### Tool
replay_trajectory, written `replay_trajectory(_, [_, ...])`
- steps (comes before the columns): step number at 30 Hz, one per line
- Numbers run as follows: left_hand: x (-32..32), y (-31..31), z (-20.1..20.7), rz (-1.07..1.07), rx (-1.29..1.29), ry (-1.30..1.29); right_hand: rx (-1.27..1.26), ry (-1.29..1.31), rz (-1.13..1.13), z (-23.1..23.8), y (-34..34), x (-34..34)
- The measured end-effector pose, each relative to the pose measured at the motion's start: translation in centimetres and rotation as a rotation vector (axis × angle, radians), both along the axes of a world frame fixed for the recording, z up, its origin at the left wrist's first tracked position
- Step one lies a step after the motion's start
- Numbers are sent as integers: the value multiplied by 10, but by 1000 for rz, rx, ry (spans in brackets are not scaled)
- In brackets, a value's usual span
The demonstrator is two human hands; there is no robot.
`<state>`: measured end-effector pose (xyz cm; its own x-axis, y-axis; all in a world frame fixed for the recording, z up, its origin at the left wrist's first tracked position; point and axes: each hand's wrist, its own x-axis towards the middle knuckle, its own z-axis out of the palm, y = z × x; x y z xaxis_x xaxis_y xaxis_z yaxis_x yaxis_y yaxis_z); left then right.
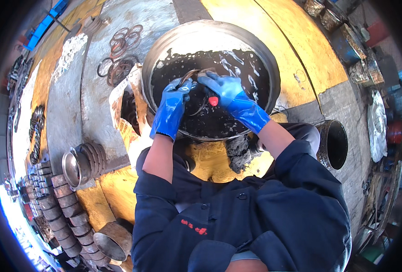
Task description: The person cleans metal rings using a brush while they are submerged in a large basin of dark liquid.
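Observation:
Over a wide round metal basin (270,54) of dark liquid, both of my hands work in blue rubber gloves. My left hand (172,102) is closed on a thin dark metal ring (190,76), whose lower part hangs toward the liquid. Close beside it, my right hand (230,93) is closed around a small tool, with a red handle end (213,101) sticking out below the fingers. The tool's other end, against the ring, is partly hidden and blurred. White foam streaks float on the dark liquid (219,120).
Left of the basin stands an open sack (133,136) with dark rings inside. Loose rings (121,68) lie on the metal floor beyond it. Stacked metal cylinders (69,204) and flanged rings (85,163) sit lower left. An open black container (334,145) lies at right.

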<state>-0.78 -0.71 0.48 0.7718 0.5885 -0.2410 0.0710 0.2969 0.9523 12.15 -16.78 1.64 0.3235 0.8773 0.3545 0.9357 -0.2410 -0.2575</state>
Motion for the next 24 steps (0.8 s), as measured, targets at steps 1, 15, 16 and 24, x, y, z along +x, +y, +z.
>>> replay_trajectory(1, [3, -1, 0, 11, -9, -5, -46, -107, -19, -3, -1, 4])
replay_trajectory(15, [4, -7, 6, -140, -51, -26, -96, 1531, -500, -67, -8, -19])
replay_trajectory(16, [0, -3, 1, -121, -51, -24, -48, 1694, -369, -50, -11, -28])
replay_trajectory(24, [-4, -9, 19, -191, 27, -19, -75, 51, -196, -9, -3, 1])
